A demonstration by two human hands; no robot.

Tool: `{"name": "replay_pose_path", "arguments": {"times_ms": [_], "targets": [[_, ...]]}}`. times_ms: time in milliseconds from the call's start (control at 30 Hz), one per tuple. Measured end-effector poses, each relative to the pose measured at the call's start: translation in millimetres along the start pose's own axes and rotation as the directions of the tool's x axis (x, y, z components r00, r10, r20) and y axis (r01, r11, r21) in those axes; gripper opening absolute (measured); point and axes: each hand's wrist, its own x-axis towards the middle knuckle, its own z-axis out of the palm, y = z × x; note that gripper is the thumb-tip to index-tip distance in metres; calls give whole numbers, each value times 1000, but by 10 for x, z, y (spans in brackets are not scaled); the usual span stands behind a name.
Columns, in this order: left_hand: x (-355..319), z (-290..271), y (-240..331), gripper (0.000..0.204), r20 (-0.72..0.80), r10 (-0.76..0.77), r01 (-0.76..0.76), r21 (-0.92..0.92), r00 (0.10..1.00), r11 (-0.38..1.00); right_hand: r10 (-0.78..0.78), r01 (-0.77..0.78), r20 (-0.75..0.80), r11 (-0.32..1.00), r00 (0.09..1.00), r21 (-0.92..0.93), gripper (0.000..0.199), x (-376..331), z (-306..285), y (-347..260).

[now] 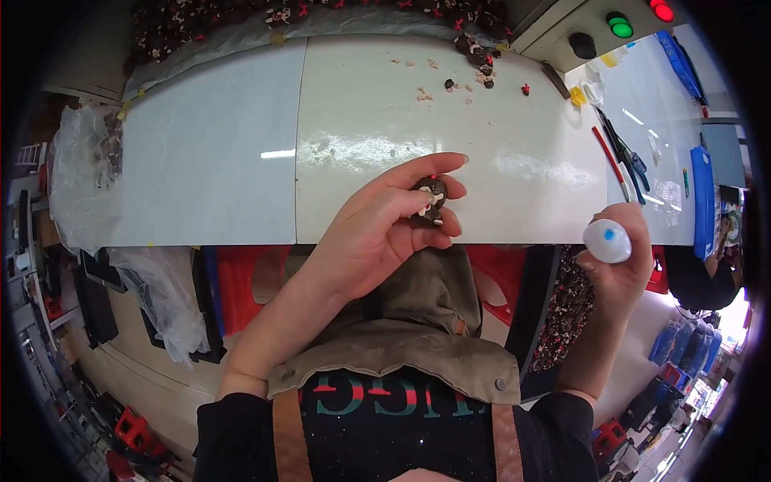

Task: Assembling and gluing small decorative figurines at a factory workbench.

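Over the near edge of the white worktable (pixel 361 120), my left hand (pixel 361 225) has its fingers curled round a small dark brown figure (pixel 430 210). Cream and red details show on the figure, and my thumb presses against it. To the right, at the table's near edge, my right hand (pixel 622 269) grips a white rounded bottle (pixel 604 245) with a blue spot on its end. The two hands are well apart, and the bottle does not touch the figure. Part of the figure is hidden by my fingers.
Many dark brown pieces (pixel 321 14) lie piled along the far edge. Small cream and brown bits (pixel 426 95) are scattered on the far tabletop. Pliers (pixel 634 165) lie at right, below a panel with a green button (pixel 619 26). A bin of pieces (pixel 566 309) sits below the edge.
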Motion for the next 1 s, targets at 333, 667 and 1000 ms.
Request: {"name": "replay_pose_path", "arguments": {"times_ms": [333,667,1000], "targets": [[-19,-7,20,43,-24,12,-12,-19,1000,1000,-47,79,181,982,982,-170,48,179,256,-233],[-65,-49,52,45,-39,3,-4,-38,999,999,-97,174,261,942,960,-289,41,319,415,-317],[-78,-56,55,46,-36,-13,11,-47,999,999,-137,242,312,913,940,-330,39,379,456,-348]]}}
